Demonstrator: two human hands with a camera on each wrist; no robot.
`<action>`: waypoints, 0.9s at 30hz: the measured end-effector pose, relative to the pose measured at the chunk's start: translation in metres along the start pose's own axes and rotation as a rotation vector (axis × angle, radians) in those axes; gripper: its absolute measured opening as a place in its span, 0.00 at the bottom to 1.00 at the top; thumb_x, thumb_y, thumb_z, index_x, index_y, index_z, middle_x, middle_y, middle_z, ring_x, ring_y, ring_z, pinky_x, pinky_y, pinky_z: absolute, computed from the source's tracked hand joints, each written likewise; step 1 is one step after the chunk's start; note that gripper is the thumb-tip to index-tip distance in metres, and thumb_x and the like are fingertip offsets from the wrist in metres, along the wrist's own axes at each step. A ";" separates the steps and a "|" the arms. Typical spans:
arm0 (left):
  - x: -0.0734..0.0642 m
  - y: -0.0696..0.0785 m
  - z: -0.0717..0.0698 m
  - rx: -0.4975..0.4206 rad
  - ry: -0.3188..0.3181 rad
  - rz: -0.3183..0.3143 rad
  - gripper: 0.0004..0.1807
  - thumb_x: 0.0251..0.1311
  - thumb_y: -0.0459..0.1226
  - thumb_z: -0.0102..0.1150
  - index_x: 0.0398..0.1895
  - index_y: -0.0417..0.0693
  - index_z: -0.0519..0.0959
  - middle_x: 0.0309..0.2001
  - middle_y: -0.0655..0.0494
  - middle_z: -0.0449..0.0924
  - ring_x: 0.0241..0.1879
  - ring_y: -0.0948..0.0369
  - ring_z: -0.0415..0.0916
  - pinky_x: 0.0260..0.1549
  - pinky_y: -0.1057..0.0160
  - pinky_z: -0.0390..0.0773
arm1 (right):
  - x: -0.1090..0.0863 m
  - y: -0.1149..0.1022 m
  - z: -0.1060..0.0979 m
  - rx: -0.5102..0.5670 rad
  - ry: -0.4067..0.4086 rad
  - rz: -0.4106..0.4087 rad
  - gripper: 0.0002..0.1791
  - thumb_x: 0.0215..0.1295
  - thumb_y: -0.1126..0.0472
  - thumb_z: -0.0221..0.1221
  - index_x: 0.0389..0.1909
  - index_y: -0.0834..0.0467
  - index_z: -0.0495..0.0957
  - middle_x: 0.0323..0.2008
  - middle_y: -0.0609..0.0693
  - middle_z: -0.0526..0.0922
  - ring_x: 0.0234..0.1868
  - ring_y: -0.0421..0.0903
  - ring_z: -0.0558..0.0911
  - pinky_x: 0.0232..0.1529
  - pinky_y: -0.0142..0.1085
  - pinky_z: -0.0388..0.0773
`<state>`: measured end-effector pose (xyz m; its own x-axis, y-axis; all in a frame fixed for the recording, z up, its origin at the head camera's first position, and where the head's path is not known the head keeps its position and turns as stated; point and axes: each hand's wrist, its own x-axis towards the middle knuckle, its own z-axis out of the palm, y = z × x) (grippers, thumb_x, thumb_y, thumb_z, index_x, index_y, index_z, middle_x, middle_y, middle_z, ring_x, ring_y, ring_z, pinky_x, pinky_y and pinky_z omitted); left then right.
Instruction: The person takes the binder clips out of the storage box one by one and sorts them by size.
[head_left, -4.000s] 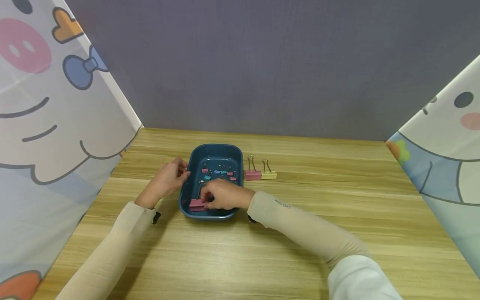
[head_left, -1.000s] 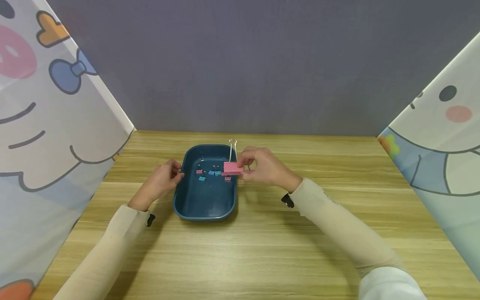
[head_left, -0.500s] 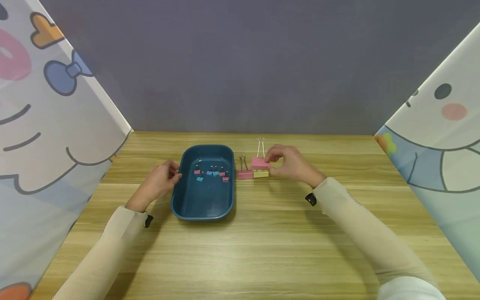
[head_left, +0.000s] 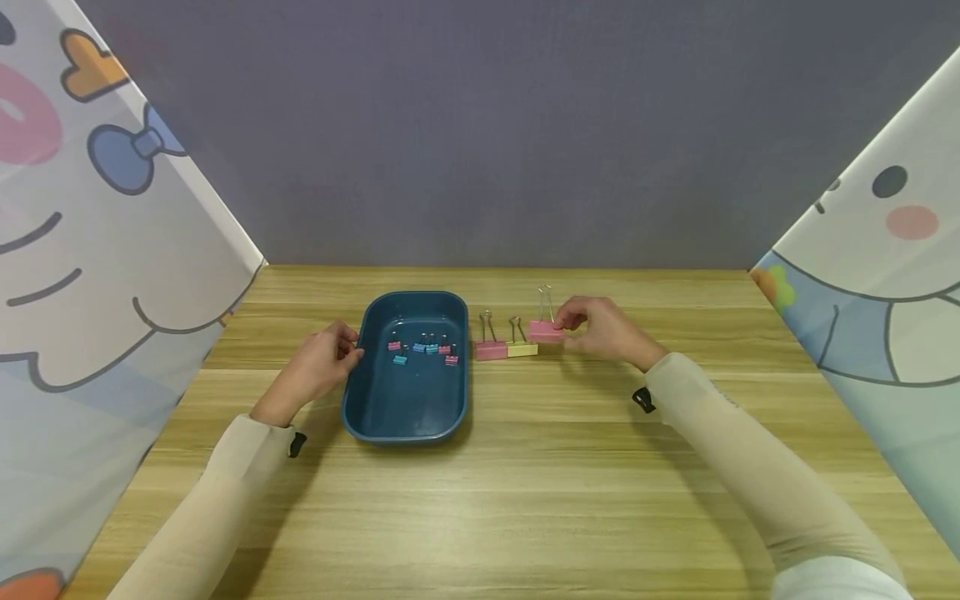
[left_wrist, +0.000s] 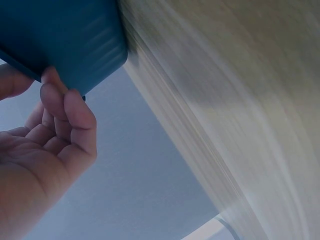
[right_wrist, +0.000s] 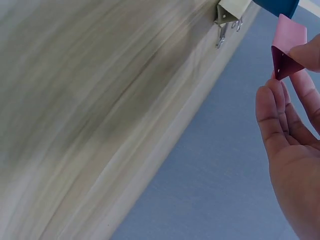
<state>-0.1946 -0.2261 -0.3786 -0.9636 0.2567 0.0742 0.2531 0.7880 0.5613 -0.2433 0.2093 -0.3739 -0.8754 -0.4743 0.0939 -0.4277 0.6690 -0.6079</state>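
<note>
A large pink binder clip [head_left: 546, 332] is pinched between the thumb and fingers of my right hand [head_left: 603, 332], its wire handles pointing away. In the right wrist view that pink clip [right_wrist: 290, 40] appears held above the table. Left of it, a pink binder clip [head_left: 491, 350] and a yellow binder clip [head_left: 522, 350] stand side by side on the table, almost end to end. My left hand [head_left: 315, 367] grips the left rim of a dark blue tray [head_left: 405, 438], thumb and fingers on its edge [left_wrist: 30, 72]. Several small pink, blue and teal binder clips [head_left: 401, 360] lie inside the tray.
The wood-grain table [head_left: 525, 500] ends at a grey upright panel [head_left: 510, 150] behind. Cartoon-printed cloths [head_left: 90, 267] hang at left and right.
The right hand has lifted the large pink clip out of the tray and carried it right, past the yellow clip. It is lower now than half a second ago. The left hand stays at the tray rim.
</note>
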 end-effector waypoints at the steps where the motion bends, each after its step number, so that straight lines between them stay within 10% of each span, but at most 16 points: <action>1: 0.000 0.000 0.000 -0.001 -0.001 0.000 0.11 0.63 0.31 0.55 0.43 0.31 0.70 0.34 0.43 0.76 0.32 0.53 0.73 0.31 0.56 0.75 | 0.000 0.002 0.000 0.001 -0.003 0.006 0.13 0.48 0.70 0.67 0.35 0.55 0.80 0.36 0.47 0.79 0.37 0.46 0.77 0.41 0.44 0.76; 27: 0.002 -0.001 0.001 -0.006 0.005 0.004 0.10 0.62 0.31 0.55 0.42 0.31 0.70 0.33 0.44 0.76 0.32 0.53 0.74 0.32 0.55 0.75 | -0.006 0.036 0.002 0.038 -0.077 0.092 0.13 0.47 0.71 0.67 0.34 0.57 0.80 0.34 0.49 0.80 0.37 0.46 0.78 0.40 0.41 0.76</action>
<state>-0.1966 -0.2260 -0.3802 -0.9630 0.2574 0.0803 0.2566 0.7838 0.5655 -0.2527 0.2357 -0.3976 -0.8901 -0.4552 -0.0235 -0.3360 0.6901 -0.6410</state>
